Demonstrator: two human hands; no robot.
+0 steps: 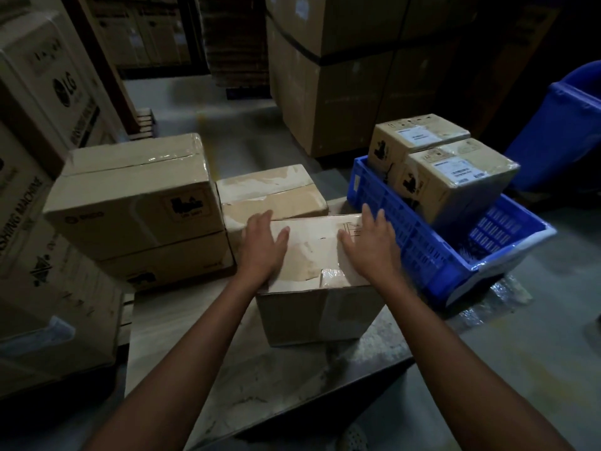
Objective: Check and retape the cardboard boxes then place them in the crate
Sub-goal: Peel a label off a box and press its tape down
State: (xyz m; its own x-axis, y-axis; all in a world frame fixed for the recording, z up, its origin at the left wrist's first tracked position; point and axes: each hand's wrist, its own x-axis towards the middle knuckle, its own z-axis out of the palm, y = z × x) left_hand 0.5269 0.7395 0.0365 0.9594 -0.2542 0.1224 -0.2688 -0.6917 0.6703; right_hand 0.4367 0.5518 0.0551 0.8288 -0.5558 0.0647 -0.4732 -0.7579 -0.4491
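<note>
Grip wide, holding nothing. Our left hand and right hand rest flat on the cardboard box beside the crate

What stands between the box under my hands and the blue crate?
Nothing visible. The box, with the left hand and right hand flat on top, sits right beside the blue crate; only the crate's side wall must be cleared. Two small boxes fill its far end; the near end is open.

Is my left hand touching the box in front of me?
Touching. The head view shows the left hand lying flat on the cardboard box top, with no gap visible.
</note>
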